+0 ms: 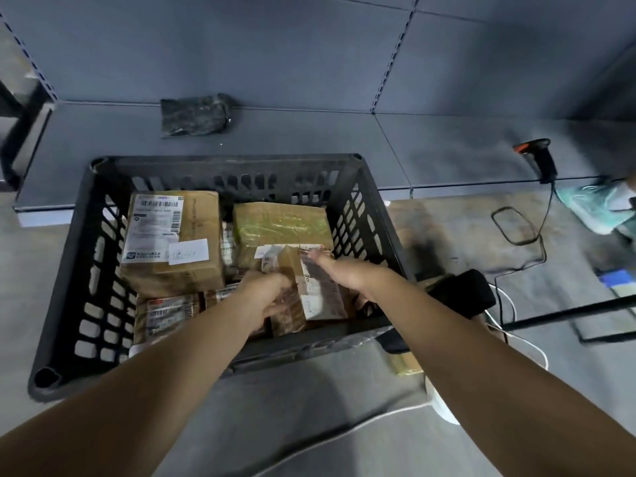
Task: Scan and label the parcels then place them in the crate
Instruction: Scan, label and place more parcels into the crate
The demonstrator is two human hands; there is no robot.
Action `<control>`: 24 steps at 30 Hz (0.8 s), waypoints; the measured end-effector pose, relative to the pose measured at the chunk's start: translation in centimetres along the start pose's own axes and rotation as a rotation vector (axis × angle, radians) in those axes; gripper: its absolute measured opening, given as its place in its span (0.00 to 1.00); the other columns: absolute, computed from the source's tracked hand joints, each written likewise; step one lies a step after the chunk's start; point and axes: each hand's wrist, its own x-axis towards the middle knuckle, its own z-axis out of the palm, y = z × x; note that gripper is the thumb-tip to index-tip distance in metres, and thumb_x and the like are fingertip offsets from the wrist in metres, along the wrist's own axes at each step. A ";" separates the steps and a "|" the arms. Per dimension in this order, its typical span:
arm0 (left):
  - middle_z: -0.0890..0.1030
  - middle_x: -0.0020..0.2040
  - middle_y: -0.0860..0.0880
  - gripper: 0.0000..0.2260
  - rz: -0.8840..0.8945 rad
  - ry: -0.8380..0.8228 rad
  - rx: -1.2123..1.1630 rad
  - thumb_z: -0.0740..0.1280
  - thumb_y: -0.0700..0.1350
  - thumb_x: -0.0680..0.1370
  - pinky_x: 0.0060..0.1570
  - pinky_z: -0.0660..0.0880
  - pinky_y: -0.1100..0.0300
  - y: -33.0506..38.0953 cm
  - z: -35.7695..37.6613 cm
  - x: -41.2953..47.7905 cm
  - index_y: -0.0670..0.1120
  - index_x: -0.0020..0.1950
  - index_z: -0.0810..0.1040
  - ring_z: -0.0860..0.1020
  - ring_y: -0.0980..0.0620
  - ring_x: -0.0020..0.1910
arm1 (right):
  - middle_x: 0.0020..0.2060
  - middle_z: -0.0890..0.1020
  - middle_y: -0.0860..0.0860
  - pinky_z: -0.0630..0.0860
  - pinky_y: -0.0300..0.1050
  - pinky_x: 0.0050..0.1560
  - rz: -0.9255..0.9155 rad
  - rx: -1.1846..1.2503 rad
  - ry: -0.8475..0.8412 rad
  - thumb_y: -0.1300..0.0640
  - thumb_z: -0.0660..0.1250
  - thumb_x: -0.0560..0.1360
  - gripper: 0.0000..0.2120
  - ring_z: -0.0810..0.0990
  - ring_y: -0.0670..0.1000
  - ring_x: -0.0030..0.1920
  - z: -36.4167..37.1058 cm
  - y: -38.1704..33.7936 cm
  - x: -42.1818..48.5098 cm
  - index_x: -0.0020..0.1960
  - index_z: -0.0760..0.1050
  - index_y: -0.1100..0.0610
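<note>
Grey metal shelving, low shelf deck (pixel 309 132). Black crate (pixel 223 161) on the floor in front, several boxes inside. Small parcel (pixel 311 290) sits tilted in the crate's near right part. Left hand (pixel 266 297) grips its left edge, fingers curled. Right hand (pixel 342 270) against right side, thumb out; fingers hidden, closure unclear. Best to lower it flat into the gap, label up, not wedged.

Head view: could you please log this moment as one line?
step: placing | left hand: grips parcel | right hand: grips parcel | parcel: inside crate
</note>
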 end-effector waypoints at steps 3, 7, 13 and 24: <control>0.80 0.46 0.45 0.10 -0.025 0.021 0.012 0.71 0.38 0.76 0.36 0.76 0.61 -0.6 0.3 0.5 0.40 0.56 0.78 0.77 0.52 0.43 | 0.79 0.56 0.57 0.66 0.55 0.70 -0.061 -0.142 0.000 0.26 0.48 0.75 0.44 0.60 0.61 0.76 0.5 -0.3 -0.1 0.80 0.54 0.56; 0.81 0.52 0.48 0.19 -0.018 -0.017 0.171 0.76 0.51 0.71 0.49 0.77 0.56 -0.9 0.4 1.1 0.45 0.56 0.79 0.78 0.49 0.53 | 0.79 0.56 0.55 0.64 0.51 0.70 -0.113 -0.229 0.029 0.28 0.50 0.77 0.41 0.59 0.58 0.77 0.2 0.3 -0.3 0.80 0.54 0.54; 0.80 0.57 0.45 0.16 -0.023 -0.010 0.186 0.74 0.47 0.74 0.57 0.72 0.54 -0.9 1.0 1.8 0.43 0.57 0.78 0.77 0.46 0.57 | 0.72 0.70 0.55 0.71 0.50 0.63 -0.214 -0.251 0.219 0.36 0.60 0.78 0.32 0.72 0.57 0.68 -0.8 0.8 0.7 0.76 0.61 0.53; 0.78 0.56 0.45 0.07 0.088 -0.134 0.233 0.69 0.38 0.77 0.56 0.77 0.52 0.3 4.1 2.2 0.46 0.53 0.74 0.77 0.48 0.57 | 0.69 0.64 0.59 0.73 0.51 0.61 -0.271 -0.989 0.509 0.57 0.68 0.77 0.34 0.66 0.59 0.69 -0.1 2.9 2.9 0.77 0.55 0.59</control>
